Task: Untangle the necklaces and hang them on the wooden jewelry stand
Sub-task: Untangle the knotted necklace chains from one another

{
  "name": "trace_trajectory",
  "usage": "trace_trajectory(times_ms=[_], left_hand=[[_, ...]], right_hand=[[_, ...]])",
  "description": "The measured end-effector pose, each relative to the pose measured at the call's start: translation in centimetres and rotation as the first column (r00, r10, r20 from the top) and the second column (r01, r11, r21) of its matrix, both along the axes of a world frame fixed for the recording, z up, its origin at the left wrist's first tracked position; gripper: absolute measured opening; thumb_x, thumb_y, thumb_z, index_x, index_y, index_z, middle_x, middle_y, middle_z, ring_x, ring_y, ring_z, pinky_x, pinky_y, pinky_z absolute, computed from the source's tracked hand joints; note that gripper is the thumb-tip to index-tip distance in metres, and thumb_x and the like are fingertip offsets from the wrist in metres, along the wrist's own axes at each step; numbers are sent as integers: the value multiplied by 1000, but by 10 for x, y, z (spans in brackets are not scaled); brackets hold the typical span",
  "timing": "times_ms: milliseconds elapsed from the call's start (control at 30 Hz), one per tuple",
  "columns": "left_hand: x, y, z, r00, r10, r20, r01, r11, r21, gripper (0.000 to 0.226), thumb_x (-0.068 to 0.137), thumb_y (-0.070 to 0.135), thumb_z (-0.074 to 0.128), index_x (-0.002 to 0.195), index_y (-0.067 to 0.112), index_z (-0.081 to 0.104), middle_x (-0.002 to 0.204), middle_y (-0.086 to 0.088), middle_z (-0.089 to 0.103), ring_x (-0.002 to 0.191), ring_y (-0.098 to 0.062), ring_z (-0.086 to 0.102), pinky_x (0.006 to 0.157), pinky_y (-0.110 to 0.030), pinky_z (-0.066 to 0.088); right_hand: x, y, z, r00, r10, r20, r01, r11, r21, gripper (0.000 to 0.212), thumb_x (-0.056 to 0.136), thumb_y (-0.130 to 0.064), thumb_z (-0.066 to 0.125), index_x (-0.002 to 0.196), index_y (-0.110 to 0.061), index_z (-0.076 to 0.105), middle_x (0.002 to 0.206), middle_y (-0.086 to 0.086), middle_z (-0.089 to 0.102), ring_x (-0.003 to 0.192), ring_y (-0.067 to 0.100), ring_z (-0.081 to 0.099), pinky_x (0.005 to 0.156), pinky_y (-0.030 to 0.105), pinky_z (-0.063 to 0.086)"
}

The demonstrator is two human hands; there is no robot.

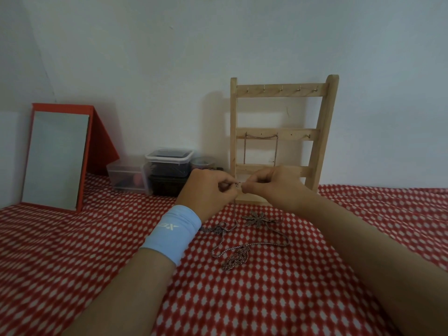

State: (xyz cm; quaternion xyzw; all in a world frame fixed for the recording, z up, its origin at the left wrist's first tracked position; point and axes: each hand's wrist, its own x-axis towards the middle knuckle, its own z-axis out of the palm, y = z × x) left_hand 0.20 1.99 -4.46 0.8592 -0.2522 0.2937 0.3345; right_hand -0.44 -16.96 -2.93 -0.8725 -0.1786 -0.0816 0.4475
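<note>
A wooden jewelry stand [322,132] with three rails of small hooks leans against the wall. One chain necklace [261,137] hangs across two hooks of its middle rail. My left hand [206,190] and my right hand [274,184] meet in front of the stand's base, both pinching the ends of a thin chain at its clasp [238,187]. Below them on the red patterned cloth lies a tangle of chains [236,257] with a flower-shaped pendant [255,218]. A light blue wristband [171,236] is on my left wrist.
A red-framed mirror [55,156] stands propped at the left. Clear plastic boxes [167,163] with small items sit against the wall between mirror and stand. The red-and-white cloth [72,251] covers the whole surface.
</note>
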Motion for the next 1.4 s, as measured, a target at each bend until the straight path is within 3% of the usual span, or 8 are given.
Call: trace_trajectory(times_ms=[100,300,400,500,700,933,1067,1400], left_hand=[[1,0,-1,1000,-11,-10,11,1000,6,17,81,14,71,95,18,79,82,5,75,67,12,58,73,1,45],[1,1,-2,1000,-16,-5,16,1000,-22,16,81,14,71,94,19,79,82,6,75,68,12,58,73,0,46],[3,3,-2,1000,-16,-3,15,999,-31,16,81,13,71,93,18,80,80,6,75,67,11,59,71,0,45],[3,4,-2,1000,-12,-8,11,999,-35,16,80,13,71,93,19,80,80,6,75,66,7,61,72,-1,46],[4,6,-3,999,-19,-32,15,994,-107,15,80,13,72,91,18,80,79,6,75,67,10,62,71,-2,47],[3,3,-2,997,-42,-68,31,987,-156,14,81,14,73,93,18,79,82,8,74,73,12,63,73,-3,48],[0,0,-1,996,-62,-65,51,986,-157,16,82,13,72,96,18,79,83,8,74,75,12,63,74,-4,48],[-2,-3,1,996,-63,-69,52,987,-151,16,83,14,72,97,18,79,81,13,71,75,16,61,74,-2,47]], right_hand=[[-1,1,0,999,-39,-34,37,998,-53,27,104,-30,55,80,-23,67,55,-15,53,47,-5,46,55,11,37],[4,2,4,993,-34,-109,19,991,-130,35,108,-18,35,78,-24,50,75,-9,45,64,1,40,60,17,37],[0,0,11,994,8,-106,-32,973,-228,32,106,-8,38,86,-23,58,82,-14,48,70,-3,45,60,5,39],[-3,-4,14,995,78,-57,-92,944,-317,21,102,-11,54,99,-24,70,95,-18,63,84,-4,60,75,8,44],[2,-11,14,999,43,-4,-43,993,-113,16,86,-25,79,98,-35,80,97,-18,78,96,-4,69,86,18,51],[4,-10,14,998,16,65,-17,1000,20,9,85,-16,80,91,-22,81,82,-14,78,72,-7,68,64,7,49],[5,-10,12,997,4,73,-6,1000,28,6,88,-17,78,91,-21,80,69,-17,73,46,-3,49,50,11,42],[8,-10,10,996,-20,87,20,1000,0,7,91,-26,75,85,-22,78,59,-15,64,51,1,50,56,18,46]])
